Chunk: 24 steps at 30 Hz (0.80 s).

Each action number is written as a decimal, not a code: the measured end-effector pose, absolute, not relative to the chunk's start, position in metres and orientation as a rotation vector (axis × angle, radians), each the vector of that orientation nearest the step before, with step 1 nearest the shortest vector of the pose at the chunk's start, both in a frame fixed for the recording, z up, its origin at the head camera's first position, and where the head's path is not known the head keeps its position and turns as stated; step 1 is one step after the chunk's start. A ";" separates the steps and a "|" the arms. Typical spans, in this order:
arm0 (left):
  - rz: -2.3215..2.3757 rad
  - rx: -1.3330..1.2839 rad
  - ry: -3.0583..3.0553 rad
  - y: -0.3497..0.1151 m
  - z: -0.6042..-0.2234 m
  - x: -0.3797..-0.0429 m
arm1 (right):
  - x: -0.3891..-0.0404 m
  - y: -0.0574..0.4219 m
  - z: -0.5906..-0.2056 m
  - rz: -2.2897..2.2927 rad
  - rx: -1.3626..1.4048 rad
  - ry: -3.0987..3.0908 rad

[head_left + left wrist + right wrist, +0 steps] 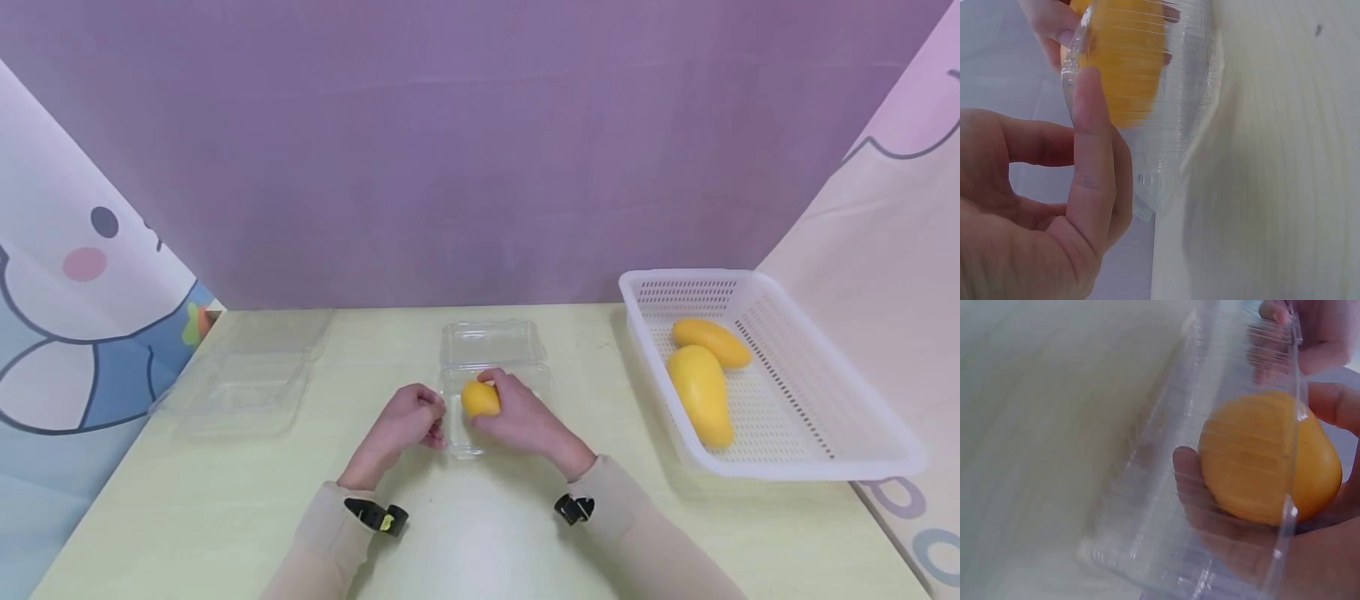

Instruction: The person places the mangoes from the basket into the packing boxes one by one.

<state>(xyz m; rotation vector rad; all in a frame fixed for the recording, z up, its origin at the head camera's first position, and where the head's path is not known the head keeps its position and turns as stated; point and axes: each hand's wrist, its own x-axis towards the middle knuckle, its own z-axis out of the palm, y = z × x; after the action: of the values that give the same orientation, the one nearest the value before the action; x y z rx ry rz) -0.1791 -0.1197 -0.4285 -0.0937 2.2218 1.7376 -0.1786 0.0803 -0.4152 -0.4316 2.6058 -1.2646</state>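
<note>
We see the right hand (522, 417) with its thumb and fingers curled round a mango (481, 399), which sits partly below the rim of a clear box (459, 437) near the middle of the table (480, 554). We cannot tell whether the mango touches the box's floor. The left hand (408, 417) has bent fingers and pinches the box's left rim. The box stands open, its lid (491, 342) laid back on the far side.

To the right we find a white basket (813, 472) holding a plump fruit (697, 392) and, touching it on the far side, a slimmer fruit (708, 340), both yellow. Far left lie more clear containers (247, 379). A purple backdrop (480, 167) rises behind the table's far edge.
</note>
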 end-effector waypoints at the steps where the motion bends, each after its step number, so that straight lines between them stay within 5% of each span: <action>1: 1.736 -0.093 2.223 -0.120 -0.429 -0.179 | -0.178 0.080 -0.416 -1.262 -0.431 2.600; 24: 1.727 -0.086 2.232 -0.118 -0.428 -0.177 | -0.177 0.061 -0.423 -0.966 -0.411 2.759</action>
<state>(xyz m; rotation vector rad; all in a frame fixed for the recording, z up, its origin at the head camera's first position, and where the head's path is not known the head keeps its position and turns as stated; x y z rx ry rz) -0.1772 -0.1183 -0.4279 -0.0857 2.2317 1.7275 -0.1769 0.0610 -0.4233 -0.4113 2.7589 -0.9659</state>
